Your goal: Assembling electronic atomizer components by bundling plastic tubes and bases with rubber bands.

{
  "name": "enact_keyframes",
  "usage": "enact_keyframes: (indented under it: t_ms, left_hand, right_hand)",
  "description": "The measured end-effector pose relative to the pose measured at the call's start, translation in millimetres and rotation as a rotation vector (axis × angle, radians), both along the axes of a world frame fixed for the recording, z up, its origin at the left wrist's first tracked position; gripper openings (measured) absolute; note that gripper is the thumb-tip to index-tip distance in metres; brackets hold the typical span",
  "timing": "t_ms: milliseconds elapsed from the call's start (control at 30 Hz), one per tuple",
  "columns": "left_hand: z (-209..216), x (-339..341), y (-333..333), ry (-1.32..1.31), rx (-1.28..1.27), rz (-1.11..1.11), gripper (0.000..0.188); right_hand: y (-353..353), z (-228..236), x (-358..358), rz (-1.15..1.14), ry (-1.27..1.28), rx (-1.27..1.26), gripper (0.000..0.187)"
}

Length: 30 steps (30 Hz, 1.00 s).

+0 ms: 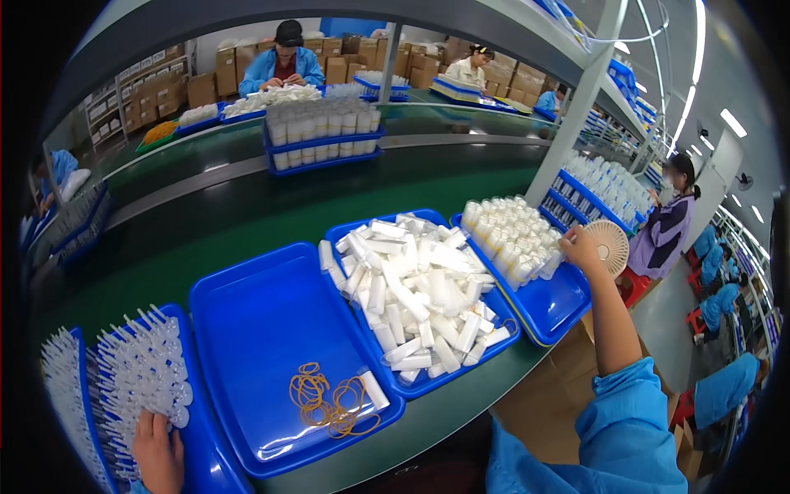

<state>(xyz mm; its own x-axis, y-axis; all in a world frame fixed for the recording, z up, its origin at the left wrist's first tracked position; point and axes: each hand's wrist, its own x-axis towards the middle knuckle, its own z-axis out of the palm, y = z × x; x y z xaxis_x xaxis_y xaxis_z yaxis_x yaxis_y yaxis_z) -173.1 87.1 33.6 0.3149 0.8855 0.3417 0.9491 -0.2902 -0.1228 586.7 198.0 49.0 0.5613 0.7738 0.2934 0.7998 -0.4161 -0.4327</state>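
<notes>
My left hand (158,454) is at the near end of a blue tray of translucent plastic pieces with thin upright stems (144,362). Its fingers are bent against the nearest pieces; what lies under the fingertips is hidden. My right hand (583,249) reaches to the far right, its fingers curled in beside the rows of frosted, cup-like cylinders (512,239). Whatever sits between those fingertips is too small to make out. A round beige fan (609,247) stands just behind this hand.
Between my arms, one blue tray (263,329) holds rubber bands (317,395) and a white sleeve-like piece (374,389). Another holds a heap of white wrapped pieces (420,288). A grey shelf post (576,107) rises at right. Stacked trays (325,152) and a co-worker (284,66) are across the bench.
</notes>
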Motion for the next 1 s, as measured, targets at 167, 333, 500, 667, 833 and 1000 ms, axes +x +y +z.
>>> enact_keyframes:
  t_ms: [167, 333, 500, 667, 833, 1000]
  left_hand:
    - [-7.8, 2.8, 5.8, -0.186, -0.028, 0.135, 0.039]
    - [10.1, 6.8, 5.8, -0.279, -0.064, 0.186, 0.031]
    - [19.8, -6.1, -8.1, -0.589, -0.074, 0.232, 0.024]
    - [33.7, 19.6, -31.8, -0.793, 0.106, 0.233, 0.019]
    - [19.6, 48.4, -76.8, -1.079, 0.143, 0.211, 0.023]
    - [5.7, 107.2, -82.3, -1.565, 0.07, -0.04, 0.028]
  right_hand:
    - [6.9, -10.7, 19.0, -0.017, -0.269, -0.053, 0.024]
    - [7.4, 48.4, -130.0, 0.272, -0.59, 0.134, 0.025]
    - [64.1, 65.5, -281.9, 1.137, -0.319, 0.189, 0.027]
    - [116.4, 54.1, -379.9, 1.235, -0.584, -0.426, 0.055]
    - [142.5, 25.6, -406.6, 1.084, -0.655, -0.795, 0.056]
    - [126.1, 23.9, -404.3, 1.133, -0.767, -0.765, 0.032]
